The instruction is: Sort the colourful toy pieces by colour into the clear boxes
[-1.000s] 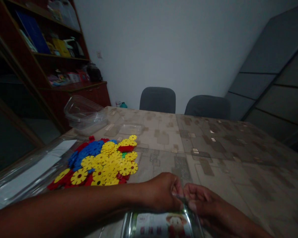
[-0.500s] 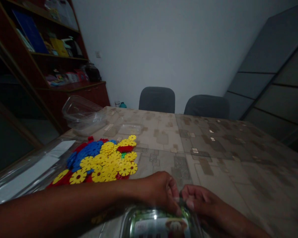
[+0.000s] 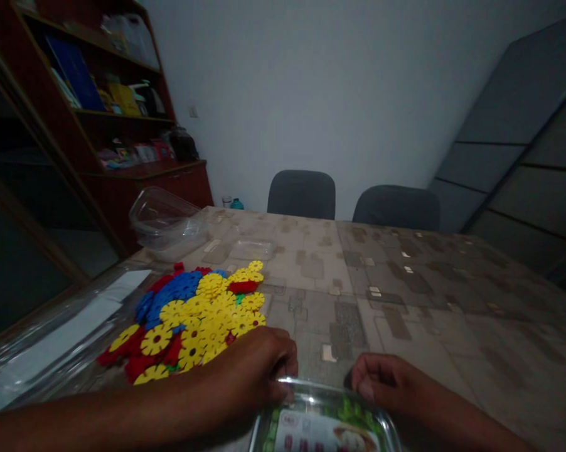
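At the bottom edge of the head view is a clear plastic container with a printed label of white, green and red, cut off by the frame. My left hand is closed at its far left corner, thumb and fingers on the rim. Beside the far right corner my right hand is closed, its fingers curled in; what they hold, if anything, is hidden. Left of the container lies a heap of yellow notched plastic discs, with blue discs and red discs among them; my left forearm crosses in front.
Stacked clear plastic tubs and a shallow clear tray stand at the table's far left. Clear plastic wrapping with a white strip lies along the left edge. Two grey chairs stand behind the patterned table.
My left hand has moved left, away from my right hand, to the container's left corner. More of the container's far rim shows. The whole view has shifted slightly.
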Motion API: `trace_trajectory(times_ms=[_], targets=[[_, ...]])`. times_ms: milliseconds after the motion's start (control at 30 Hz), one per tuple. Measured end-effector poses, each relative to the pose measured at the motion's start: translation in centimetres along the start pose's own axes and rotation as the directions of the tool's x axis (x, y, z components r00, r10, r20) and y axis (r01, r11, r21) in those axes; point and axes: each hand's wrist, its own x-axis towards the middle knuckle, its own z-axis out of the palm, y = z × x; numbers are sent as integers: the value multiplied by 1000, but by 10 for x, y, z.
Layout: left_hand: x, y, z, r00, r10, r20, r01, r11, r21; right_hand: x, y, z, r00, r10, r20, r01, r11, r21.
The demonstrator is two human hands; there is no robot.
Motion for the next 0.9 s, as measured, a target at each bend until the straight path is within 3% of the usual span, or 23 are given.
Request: trace_trajectory(times_ms=[167,467,733,900], targets=[[-15,-3,4,995,57,-88,-53,998,40,6,-2,2,998,-46,32,49,994,-97],[-28,3,-3,997,48,-55,-44,996,83,3,-6,8,995,-39,95,51,989,-136],[-25,9,-6,997,-81,-21,81,997,2,5,-7,11,986,-6,165,-1,999,46],[-17,11,-7,983,-178,52,181,981,-69,13,-6,17,993,32,115,-25,998,-61]])
